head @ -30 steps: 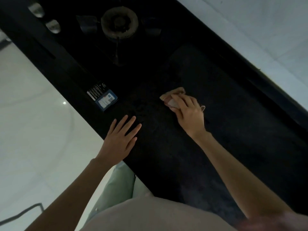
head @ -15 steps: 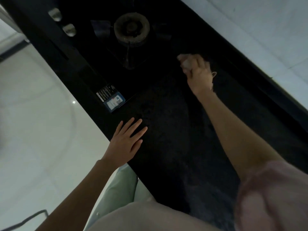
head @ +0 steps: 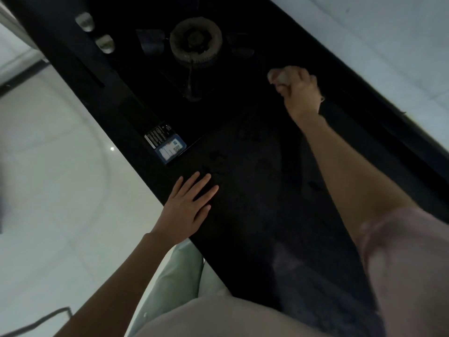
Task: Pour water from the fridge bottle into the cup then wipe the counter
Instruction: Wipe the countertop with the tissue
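The right hand (head: 300, 92) curls round a pale cloth (head: 279, 76), bunched under its fingers and pressed on the dark bench (head: 255, 215) just right of the burner (head: 195, 42). The left hand (head: 187, 210) lies flat on the bench edge, fingers straight and slightly spread, well below the burner. A blue card (head: 170, 149) sits between that hand and the burner. Two metal knobs (head: 94, 32) lie left of the burner.
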A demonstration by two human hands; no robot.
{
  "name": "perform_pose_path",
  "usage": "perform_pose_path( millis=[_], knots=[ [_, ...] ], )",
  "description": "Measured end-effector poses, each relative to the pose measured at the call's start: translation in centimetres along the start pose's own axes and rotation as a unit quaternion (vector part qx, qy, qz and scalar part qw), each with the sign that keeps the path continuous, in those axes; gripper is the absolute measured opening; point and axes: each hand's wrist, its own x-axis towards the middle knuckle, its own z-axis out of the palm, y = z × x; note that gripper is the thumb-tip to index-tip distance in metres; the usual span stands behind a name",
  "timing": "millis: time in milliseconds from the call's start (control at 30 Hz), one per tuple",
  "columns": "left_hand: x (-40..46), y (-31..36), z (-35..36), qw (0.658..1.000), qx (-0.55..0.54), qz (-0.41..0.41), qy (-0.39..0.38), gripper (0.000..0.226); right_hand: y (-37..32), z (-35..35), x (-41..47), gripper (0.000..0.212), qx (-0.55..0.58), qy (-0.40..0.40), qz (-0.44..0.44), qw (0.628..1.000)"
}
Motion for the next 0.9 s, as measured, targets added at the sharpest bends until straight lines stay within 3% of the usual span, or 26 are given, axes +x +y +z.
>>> perform_pose_path(
  millis=[133, 433, 533, 733, 833, 900],
  knots=[
    [0.0, 0.0, 0.1, 1.0, 0.002, -0.001, 0.002, 0.049, -0.9, 0.2, 0.6, 0.047, -0.027, 0.023, 0.074, 0.997],
    [-0.2, -0.1, -0.1, 1.0, 0.02, 0.003, -0.018, 0.051, -10.7, 1.3, -18.2, 0.044, 0.076, -0.009, -0.094, 0.993],
    [-0.3, 0.1, -1.1, 1.0, 0.019, 0.006, -0.014, 0.051, -10.1, 0.9, -17.7, 0.041, 0.075, -0.019, -0.121, 0.99],
    [-2.0, -2.4, -2.9, 0.999, 0.036, -0.002, 0.0, 0.051, -6.4, -0.7, -8.0, 0.043, 0.084, -0.046, 0.02, 0.995],
    [-3.1, -4.4, -3.4, 0.999, 0.028, -0.013, -0.007, 0.054, -7.3, -0.8, -8.3, 0.043, 0.104, -0.026, 0.068, 0.992],
    [-3.6, -5.8, -3.8, 0.999, 0.026, -0.022, -0.006, 0.054, -9.2, -0.4, -11.0, 0.045, 0.107, -0.011, 0.045, 0.993]
  ],
)
